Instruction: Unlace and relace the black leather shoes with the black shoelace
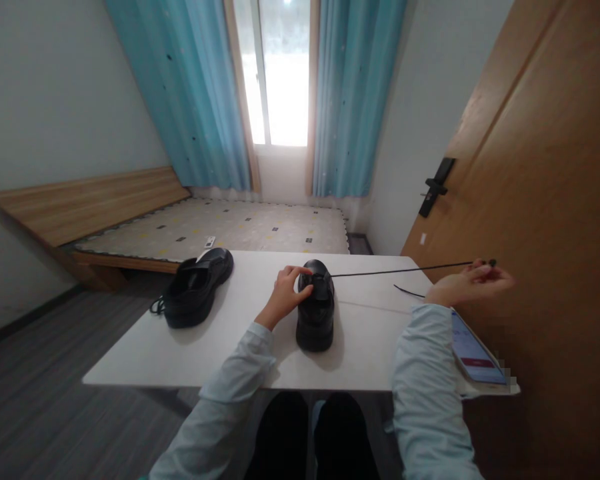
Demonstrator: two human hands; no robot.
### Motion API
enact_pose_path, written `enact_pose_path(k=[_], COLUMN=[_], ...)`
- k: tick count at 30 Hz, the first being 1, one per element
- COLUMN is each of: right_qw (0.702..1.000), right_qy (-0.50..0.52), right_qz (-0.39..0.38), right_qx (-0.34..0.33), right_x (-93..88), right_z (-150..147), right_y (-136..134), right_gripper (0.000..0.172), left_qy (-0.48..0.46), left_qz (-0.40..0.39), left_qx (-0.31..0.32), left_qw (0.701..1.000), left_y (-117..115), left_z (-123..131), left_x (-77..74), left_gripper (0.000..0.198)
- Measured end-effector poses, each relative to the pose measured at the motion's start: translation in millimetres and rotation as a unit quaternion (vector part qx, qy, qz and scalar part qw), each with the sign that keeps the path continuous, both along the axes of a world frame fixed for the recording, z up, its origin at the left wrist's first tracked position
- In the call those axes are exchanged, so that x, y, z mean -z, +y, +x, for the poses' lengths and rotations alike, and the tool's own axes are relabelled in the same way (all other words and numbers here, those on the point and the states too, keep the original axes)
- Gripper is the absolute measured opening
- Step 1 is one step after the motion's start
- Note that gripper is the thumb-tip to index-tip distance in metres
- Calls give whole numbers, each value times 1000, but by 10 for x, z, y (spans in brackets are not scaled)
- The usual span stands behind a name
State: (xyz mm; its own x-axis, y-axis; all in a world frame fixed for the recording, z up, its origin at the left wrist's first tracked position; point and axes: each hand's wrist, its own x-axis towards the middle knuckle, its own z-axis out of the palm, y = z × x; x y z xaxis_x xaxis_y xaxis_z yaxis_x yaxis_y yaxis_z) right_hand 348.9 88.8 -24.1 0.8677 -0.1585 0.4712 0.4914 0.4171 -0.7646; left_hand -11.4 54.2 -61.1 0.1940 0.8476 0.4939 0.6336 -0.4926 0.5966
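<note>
At the left of the frame we see a wooden bed frame (85,207) with a patterned mattress (230,227) running toward the centre; above it, in the upper middle, blue curtains (200,93) hang on either side of a bright window (277,73). Lower left of centre, a white table (180,353) carries a black shoe (197,287) near its far left edge, lying at a slant with its opening toward us; a loose lace end shows at its left side.

In the middle of the frame our left hand (285,293) rests on a second black shoe (316,307), fingers curled over the top and grasping its tongue area; this shoe stands upright on the table with its heel toward us, well apart from the first one.

From the top of that second shoe a black shoelace (405,270) runs taut toward the right of the frame; its far end is pinched between the fingers of our right hand (467,283), which is clenched on it and held beyond the table's right edge, in front of a wooden door (545,200) with a black handle (436,185). A second strand of lace (408,291) lies on the table just below the taut one.

At the lower right a phone (475,353) with a lit screen lies at the table's corner, beside our right sleeve (425,387).
</note>
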Motion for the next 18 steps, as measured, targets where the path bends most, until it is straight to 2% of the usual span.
enact_pose_path(k=[4, 7, 15, 18], right_qw=[998, 997, 994, 989], right_qy=[-43, -46, -88, -96], right_qz=[-24, -44, -62, -85], right_qx=[40, 42, -15, -75], right_x=[-34, -75, -230, -295], right_z=[-66, -154, -399, -558], right_y=[-57, -112, -198, -178], right_gripper=[14, 10, 14, 13], left_qy=[-1, 0, 4, 1], left_qz=[0, 4, 3, 1], left_qx=[-4, -5, -6, -1], left_qw=[1000, 1000, 1000, 1000], left_y=[5, 6, -9, -15], left_z=[0, 1, 11, 15], left_x=[2, 7, -9, -26], left_gripper=[29, 29, 29, 28])
